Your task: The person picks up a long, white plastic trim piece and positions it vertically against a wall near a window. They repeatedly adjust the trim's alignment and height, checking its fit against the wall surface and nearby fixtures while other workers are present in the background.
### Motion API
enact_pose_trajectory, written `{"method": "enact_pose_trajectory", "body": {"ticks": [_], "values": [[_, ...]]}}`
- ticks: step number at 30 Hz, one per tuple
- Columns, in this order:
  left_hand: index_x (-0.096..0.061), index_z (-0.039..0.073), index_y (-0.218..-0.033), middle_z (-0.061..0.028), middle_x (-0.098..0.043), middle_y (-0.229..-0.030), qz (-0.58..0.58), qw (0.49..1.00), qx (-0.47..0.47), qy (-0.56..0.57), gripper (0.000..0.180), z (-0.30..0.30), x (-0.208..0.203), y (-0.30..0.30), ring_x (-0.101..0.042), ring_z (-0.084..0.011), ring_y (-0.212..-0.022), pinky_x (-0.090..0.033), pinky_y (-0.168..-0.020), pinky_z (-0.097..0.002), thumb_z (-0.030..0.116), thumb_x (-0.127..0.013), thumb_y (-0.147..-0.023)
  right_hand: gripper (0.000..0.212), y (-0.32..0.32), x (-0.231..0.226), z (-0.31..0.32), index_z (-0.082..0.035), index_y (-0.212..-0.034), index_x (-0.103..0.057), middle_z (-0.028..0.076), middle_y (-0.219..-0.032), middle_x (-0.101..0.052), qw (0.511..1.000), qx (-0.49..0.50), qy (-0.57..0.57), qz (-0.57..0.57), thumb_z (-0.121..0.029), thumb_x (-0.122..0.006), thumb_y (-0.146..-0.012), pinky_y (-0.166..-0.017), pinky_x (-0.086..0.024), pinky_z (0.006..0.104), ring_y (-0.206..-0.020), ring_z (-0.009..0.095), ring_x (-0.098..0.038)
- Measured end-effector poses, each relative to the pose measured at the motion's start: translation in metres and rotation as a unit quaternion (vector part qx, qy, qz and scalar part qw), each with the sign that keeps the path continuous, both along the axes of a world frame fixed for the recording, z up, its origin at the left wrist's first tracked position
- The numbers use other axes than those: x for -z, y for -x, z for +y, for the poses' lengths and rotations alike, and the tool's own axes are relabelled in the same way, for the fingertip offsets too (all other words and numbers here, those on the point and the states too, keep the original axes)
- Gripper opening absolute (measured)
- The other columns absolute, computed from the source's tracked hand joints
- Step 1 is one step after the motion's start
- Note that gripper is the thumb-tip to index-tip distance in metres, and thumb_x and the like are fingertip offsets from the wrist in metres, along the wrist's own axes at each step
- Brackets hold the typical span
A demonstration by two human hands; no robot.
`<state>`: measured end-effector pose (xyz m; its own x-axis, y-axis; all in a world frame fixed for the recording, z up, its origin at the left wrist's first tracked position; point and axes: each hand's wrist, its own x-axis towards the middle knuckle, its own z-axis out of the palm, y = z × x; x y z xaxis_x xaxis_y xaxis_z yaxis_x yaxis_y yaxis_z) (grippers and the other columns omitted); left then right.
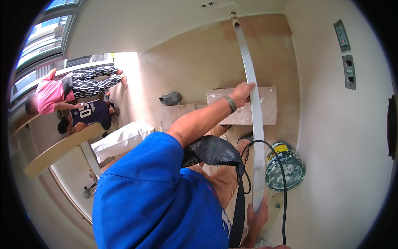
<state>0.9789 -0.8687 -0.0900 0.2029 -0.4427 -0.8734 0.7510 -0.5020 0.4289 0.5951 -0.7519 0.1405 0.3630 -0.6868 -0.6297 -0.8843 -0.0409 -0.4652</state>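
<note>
A long, flat, silver-grey bar (250,70) runs from near me to the far wall. My left hand (241,94), with a banded watch on the wrist, is closed around its middle. Low in the picture, my right hand (257,216) grips the bar's near end, its fingers partly hidden. At the far end a short brown tube-like piece (235,21) shows against the wall, and I cannot tell whether it is joined to the bar. Beneath my left hand lies a pale, spattered board (265,106).
A plaster-smeared bucket (286,170) stands between the bar and the right wall. Electrical sockets (342,35) sit in that wall. A black cable (283,178) hangs by my right arm. Two people, one in a pink top (50,96), are at the left near a window. A dark grey object (170,98) lies on the floor.
</note>
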Motion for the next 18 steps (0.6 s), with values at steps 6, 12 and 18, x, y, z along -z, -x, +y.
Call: {"method": "enact_pose_trajectory", "body": {"ticks": [6, 12, 18], "values": [[-0.050, 0.003, -0.104, -0.0090, -0.062, -0.087, 0.003, 0.996, -0.023, -0.081, 0.026, -0.020, 0.066, -0.026, -0.063, -0.0226, -0.080, -0.052, -0.074, -0.0385, 0.026, -0.039, -0.095, 0.071, -0.023, 0.063, -0.013, -0.008, -0.131, -0.042, 0.018, -0.089, -0.058, 0.999, -0.032, 0.035, 0.000, -0.016, -0.069, -0.066, -0.067, -0.048, 0.0418, -0.078, 0.037, -0.059], [-0.050, 0.003, -0.103, -0.0091, -0.061, -0.086, 0.000, 0.999, 0.002, -0.048, 0.026, -0.010, 0.084, -0.018, -0.063, -0.0212, -0.079, -0.053, -0.073, -0.0375, 0.026, -0.038, -0.096, 0.071, -0.021, 0.065, -0.008, -0.009, -0.131, -0.042, 0.018, -0.091, -0.058, 1.000, 0.003, 0.005, 0.003, -0.016, -0.069, -0.066, -0.068, -0.047, 0.0421, -0.080, 0.037, -0.059], [-0.051, 0.003, -0.095, -0.0086, -0.058, -0.085, -0.017, 1.000, -0.026, 0.001, 0.021, -0.015, 0.039, 0.019, -0.062, -0.0237, -0.078, -0.050, -0.066, -0.0391, 0.024, -0.046, -0.092, 0.071, 0.011, 0.021, -0.016, -0.008, -0.131, -0.042, 0.022, -0.092, -0.059, 1.000, 0.016, -0.006, -0.012, -0.018, -0.069, -0.067, -0.069, -0.047, 0.0424, -0.081, 0.038, -0.059]]}}
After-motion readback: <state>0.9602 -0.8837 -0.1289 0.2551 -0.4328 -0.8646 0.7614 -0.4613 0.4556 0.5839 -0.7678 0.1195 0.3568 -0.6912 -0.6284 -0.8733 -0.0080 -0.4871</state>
